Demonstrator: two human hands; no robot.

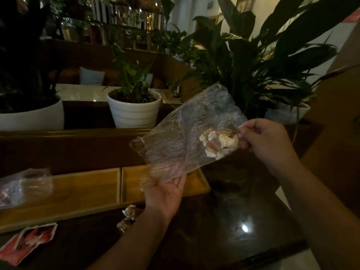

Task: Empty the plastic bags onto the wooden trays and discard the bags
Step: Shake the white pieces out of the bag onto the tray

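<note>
Dim room, potted plants behind a dark glossy table. Head view: left hand grip closed on the lower corner of a clear plastic bag, right hand pinching its upper edge; pale pieces inside near the right fingers. Two wooden trays along the far edge, another bag on the left tray's left end.
</note>
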